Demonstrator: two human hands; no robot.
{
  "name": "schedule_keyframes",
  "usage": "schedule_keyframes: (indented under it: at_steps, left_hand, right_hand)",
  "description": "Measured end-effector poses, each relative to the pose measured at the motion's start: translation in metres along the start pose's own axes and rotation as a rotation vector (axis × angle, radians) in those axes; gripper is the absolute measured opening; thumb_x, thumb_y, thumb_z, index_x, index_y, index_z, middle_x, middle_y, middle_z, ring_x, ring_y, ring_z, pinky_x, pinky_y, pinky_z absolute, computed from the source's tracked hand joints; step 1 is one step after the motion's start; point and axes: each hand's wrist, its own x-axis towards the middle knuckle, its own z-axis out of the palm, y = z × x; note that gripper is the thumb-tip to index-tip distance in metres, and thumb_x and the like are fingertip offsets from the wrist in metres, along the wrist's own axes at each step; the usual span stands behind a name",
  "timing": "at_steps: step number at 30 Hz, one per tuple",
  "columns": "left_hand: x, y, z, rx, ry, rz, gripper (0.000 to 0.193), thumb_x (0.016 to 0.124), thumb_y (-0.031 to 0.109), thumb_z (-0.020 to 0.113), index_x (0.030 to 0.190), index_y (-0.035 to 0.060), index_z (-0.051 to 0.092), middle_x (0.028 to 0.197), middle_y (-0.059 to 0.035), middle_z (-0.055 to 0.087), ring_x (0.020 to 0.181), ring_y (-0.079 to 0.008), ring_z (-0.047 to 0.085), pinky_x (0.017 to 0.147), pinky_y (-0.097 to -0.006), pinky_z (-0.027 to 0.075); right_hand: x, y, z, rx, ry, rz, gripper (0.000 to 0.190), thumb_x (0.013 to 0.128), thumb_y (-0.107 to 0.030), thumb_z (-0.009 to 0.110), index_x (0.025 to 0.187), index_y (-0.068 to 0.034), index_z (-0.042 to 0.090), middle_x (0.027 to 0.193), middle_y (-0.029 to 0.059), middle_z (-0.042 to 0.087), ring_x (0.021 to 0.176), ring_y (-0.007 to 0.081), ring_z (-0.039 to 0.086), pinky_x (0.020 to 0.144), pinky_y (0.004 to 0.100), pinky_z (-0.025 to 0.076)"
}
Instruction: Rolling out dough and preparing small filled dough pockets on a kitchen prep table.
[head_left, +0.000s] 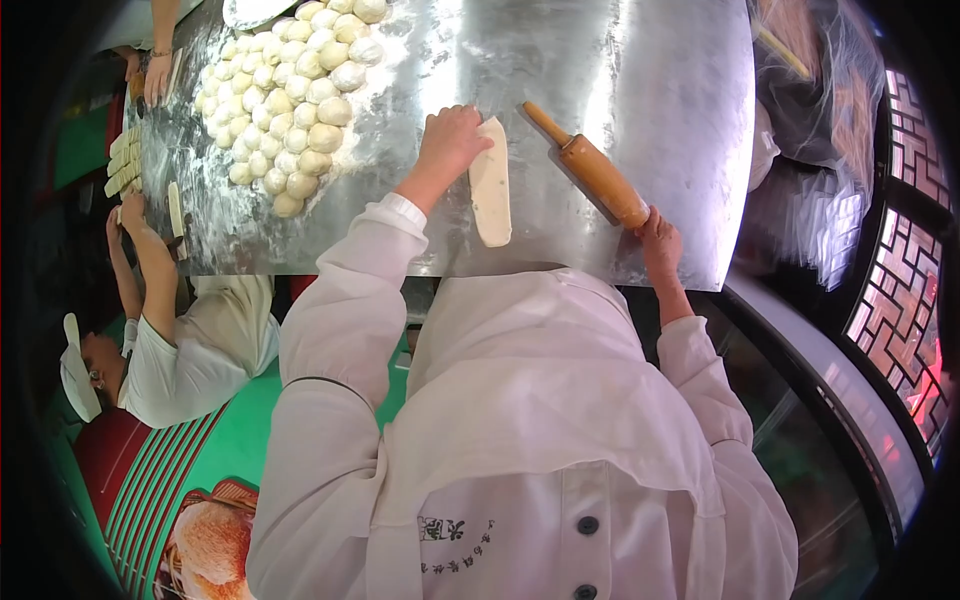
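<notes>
A long flat strip of dough (491, 199) lies on the steel worktable before me, its long side pointing away from my body. My left hand (451, 139) is at its far end, thumb over the dough and fingers curled beside it; their tips are hidden. To the right, a wooden rolling pin (604, 178) rests slantwise on the steel, apart from the dough. My right hand (661, 241) grips its near end, covering that handle. The far handle points up and left.
Many floured dough balls (289, 112) are massed on the left of the steel worktable (675, 112). At the far left, a co-worker (195, 352) and another person's hand (157, 79) are near more dough strips (176, 210). Plastic-wrapped items (817, 97) stand beyond the right edge.
</notes>
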Motion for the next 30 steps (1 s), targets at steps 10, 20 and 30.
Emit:
schedule_keyframes:
  at_steps: [10,20,30]
  left_hand:
    - [-0.064,0.046,-0.048,-0.82,-0.226,-0.259,0.019,0.087,0.017,0.067,0.089,0.0044,0.054,0.085,-0.0057,0.063,0.079,-0.0135,0.06,0.066,-0.0289,0.046]
    - [-0.157,-0.037,-0.027,-0.836,0.502,-0.465,0.035,0.093,0.009,0.06,0.127,0.0017,0.052,0.119,-0.0131,0.062,0.109,-0.0188,0.058,0.095,-0.0273,0.044]
    - [-0.127,-0.05,0.011,0.255,0.333,-0.084,0.052,0.094,0.025,0.057,0.143,0.0154,0.046,0.154,-0.0052,0.037,0.142,-0.0331,0.031,0.113,-0.0616,0.017]
  right_hand:
    - [0.003,0.001,0.006,-0.025,0.0,-0.098,0.049,0.101,-0.044,0.036,0.088,-0.008,0.065,0.072,0.0129,0.067,0.075,0.0368,0.065,0.07,0.0474,0.049]
    - [0.019,-0.027,0.001,-0.195,0.097,-0.216,0.046,0.1,-0.043,0.041,0.082,-0.015,0.072,0.077,0.0105,0.07,0.07,0.0352,0.066,0.058,0.0456,0.05]
    - [0.05,-0.168,0.038,-0.308,-0.026,-0.797,0.043,0.099,-0.039,0.043,0.077,-0.012,0.068,0.065,0.0114,0.065,0.062,0.0343,0.063,0.059,0.0455,0.05]
